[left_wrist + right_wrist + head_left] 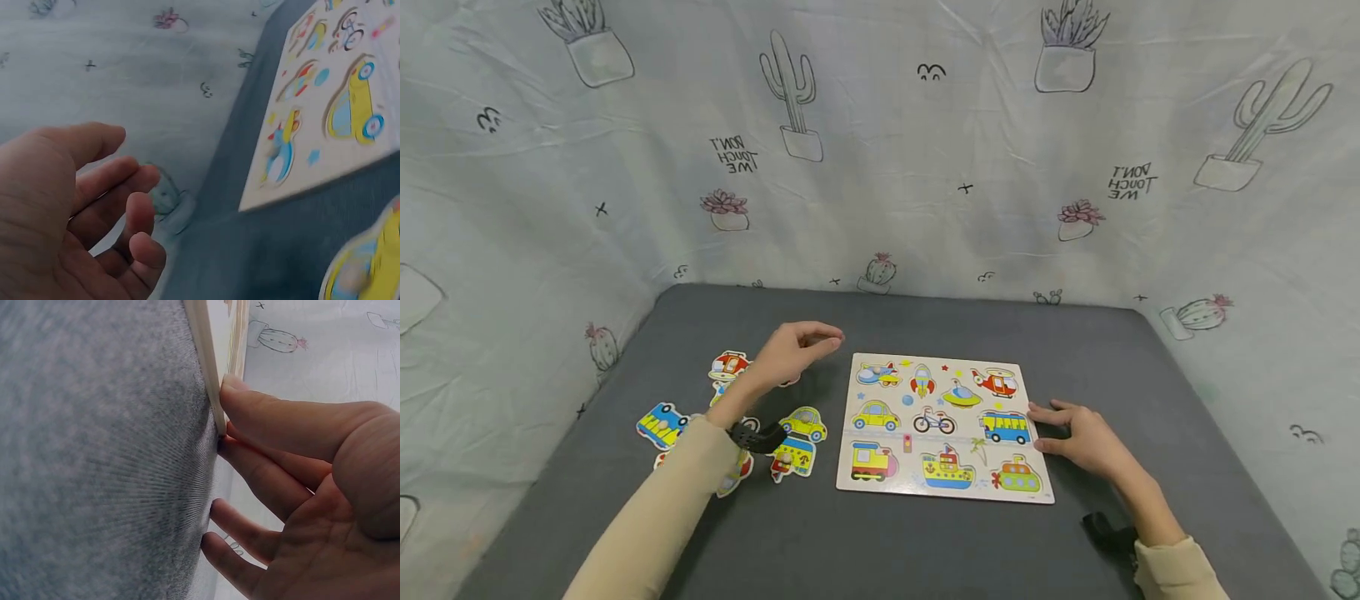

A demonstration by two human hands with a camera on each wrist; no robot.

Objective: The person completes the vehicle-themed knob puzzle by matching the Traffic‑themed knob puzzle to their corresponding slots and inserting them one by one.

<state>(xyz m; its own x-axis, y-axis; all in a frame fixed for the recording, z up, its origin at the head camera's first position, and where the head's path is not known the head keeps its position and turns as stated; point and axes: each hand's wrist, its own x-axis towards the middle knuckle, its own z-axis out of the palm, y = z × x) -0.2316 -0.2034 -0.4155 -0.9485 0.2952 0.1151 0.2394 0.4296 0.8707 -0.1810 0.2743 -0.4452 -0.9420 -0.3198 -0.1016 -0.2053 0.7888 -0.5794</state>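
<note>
A wooden vehicle puzzle board [906, 433] lies on the grey table, with pictured recesses for a car, bicycle, bus, ship and others. My right hand [1084, 437] is at its right edge, thumb and index finger extended against it; in the right wrist view the thumb [275, 415] rests on the board's edge [209, 369]. Raised left of the board, my left hand [793, 354] holds nothing, its fingers loosely bent. Below that arm lie several loose puzzle pieces, among them a yellow car piece [805, 423], a ship piece [795, 457] and a bus piece [661, 425].
A red helicopter piece [728, 365] lies at the back of the loose group, and my left forearm hides part of the pile. Pale cloth [880, 167] printed with cacti hangs behind and beside the table [925, 550].
</note>
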